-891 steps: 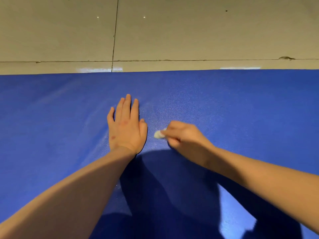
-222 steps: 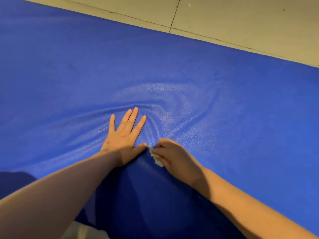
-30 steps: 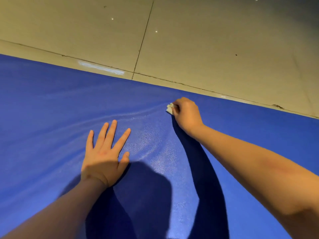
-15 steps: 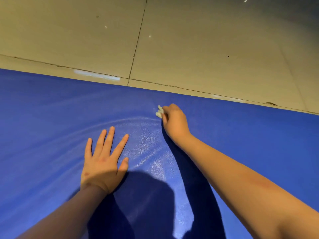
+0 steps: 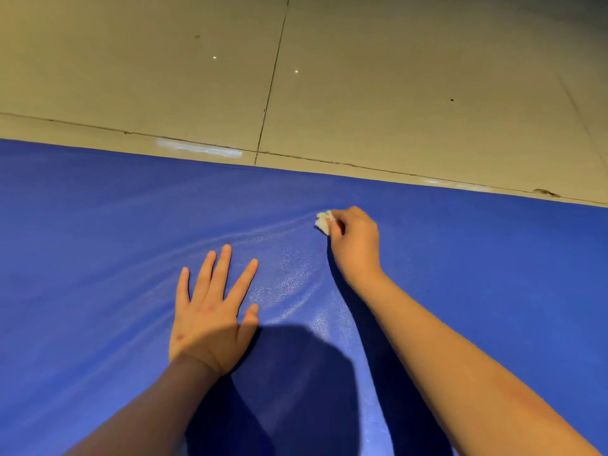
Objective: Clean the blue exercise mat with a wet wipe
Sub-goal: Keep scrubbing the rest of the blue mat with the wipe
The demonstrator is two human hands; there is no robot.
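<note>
The blue exercise mat fills the lower two thirds of the head view. My left hand lies flat on it with fingers spread, palm down. My right hand reaches further out and grips a small crumpled white wet wipe, pressing it onto the mat a short way inside the far edge. Shallow wrinkles fan across the mat between the two hands, and that patch glistens. Most of the wipe is hidden under my curled fingers.
Beyond the mat's far edge lies a beige tiled floor with dark grout lines and a chipped spot at the right. My shadow darkens the mat near the bottom middle.
My right hand has drawn the wipe back a little from the far edge and shifted it leftward along the mat. The left hand stays flat in the same spot.
</note>
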